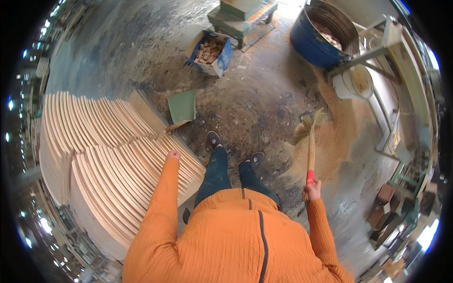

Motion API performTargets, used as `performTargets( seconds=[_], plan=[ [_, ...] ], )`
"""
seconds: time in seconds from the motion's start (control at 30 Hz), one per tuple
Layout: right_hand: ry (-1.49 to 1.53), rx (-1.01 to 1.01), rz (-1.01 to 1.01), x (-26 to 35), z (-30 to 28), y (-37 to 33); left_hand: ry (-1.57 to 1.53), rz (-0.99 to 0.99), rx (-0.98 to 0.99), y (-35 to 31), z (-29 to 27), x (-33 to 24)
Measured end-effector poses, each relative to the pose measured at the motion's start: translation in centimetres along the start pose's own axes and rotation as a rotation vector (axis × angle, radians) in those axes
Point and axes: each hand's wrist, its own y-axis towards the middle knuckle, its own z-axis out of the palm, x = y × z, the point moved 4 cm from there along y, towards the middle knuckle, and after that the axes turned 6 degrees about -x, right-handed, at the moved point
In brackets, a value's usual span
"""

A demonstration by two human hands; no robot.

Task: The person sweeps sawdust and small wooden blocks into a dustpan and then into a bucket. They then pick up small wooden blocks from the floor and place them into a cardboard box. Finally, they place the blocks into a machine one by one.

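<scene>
My right hand (312, 190) is wrapped around the red-banded handle of a straw broom (311, 151). The broom's bristles fan out over a spread of sawdust (337, 137) on the floor at the right. My left hand (173, 154) is closed at the end of my outstretched arm, over the right side of the stacked wooden strips (118, 174). What it holds, if anything, is hidden. Just beyond it, a green dustpan-like sheet (183, 106) with a brownish piece at its lower edge lies near the strips.
A blue and white box (219, 62) of wood offcuts stands ahead, by a green stand (236, 23). At the far right are a blue drum (306, 45), a white bucket (340, 87) and a metal-legged bench (401, 61). Wooden boxes (384, 195) sit at the right.
</scene>
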Motion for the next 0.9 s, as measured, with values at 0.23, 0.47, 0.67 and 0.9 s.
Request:
performTargets(
  seconds=[0.23, 0.47, 0.67, 0.9],
  plan=[
    [-0.62, 0.206, -0.114, 8.5, 7.6, -14.0, -0.032, -0.32, -0.036, 10.6, -0.3, 2.1],
    [-1.008, 0.562, -0.369, 16.1, 27.0, -16.7, -0.127, -0.466, -0.122, 22.0, -2.7, 4.1],
    [-0.758, 0.916, -0.365, 18.2, 53.8, -11.7, -0.393, -0.564, 0.148, 29.4, 0.0, 6.5],
    [-0.869, 0.815, -0.556, 18.8, 68.5, -3.6, -0.457, -1.001, 0.264, 30.8, 4.4, 4.5]
  ],
)
